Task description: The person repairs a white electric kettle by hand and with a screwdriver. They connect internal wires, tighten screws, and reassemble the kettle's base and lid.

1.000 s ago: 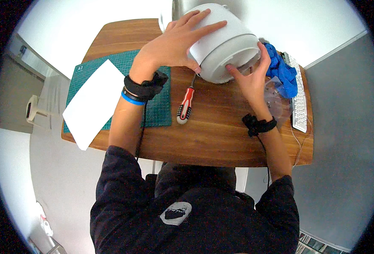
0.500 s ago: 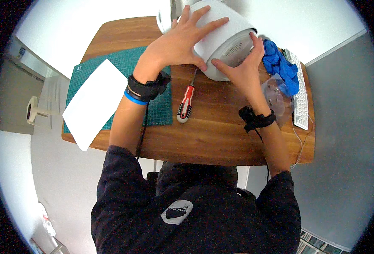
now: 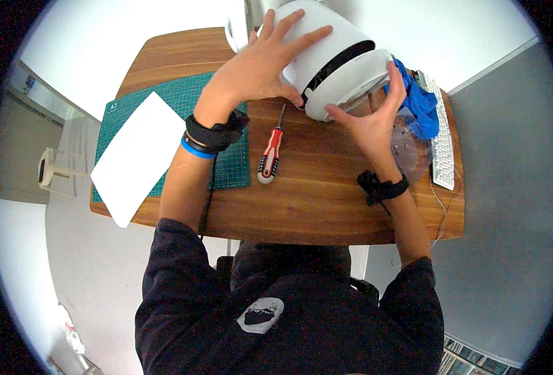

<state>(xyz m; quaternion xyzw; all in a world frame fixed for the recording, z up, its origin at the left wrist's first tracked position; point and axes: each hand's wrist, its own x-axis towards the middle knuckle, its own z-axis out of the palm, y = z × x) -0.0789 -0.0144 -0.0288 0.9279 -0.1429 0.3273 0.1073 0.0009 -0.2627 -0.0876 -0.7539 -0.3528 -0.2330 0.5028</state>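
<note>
A white rounded appliance housing lies tilted at the far side of the table. My left hand grips it, with spread fingers over its top and the thumb at its lower edge. Between thumb and fingers, my right hand holds a white round end cover. A dark gap separates cover and housing along their rims; whether they still touch at the far side I cannot tell. Below the housing lies a screwdriver with a red, white and black handle, its shaft pointing at my left thumb.
On the left, a white sheet rests over a green cutting mat. To the right are a blue cloth, a clear plastic piece bearing small dark bits, and a white keyboard with a thin cable. The wooden table has a curved front edge.
My right hand has drawn the end cover away from the housing, toward the right, and a dark gap has opened. My left hand keeps its hold on the housing.
</note>
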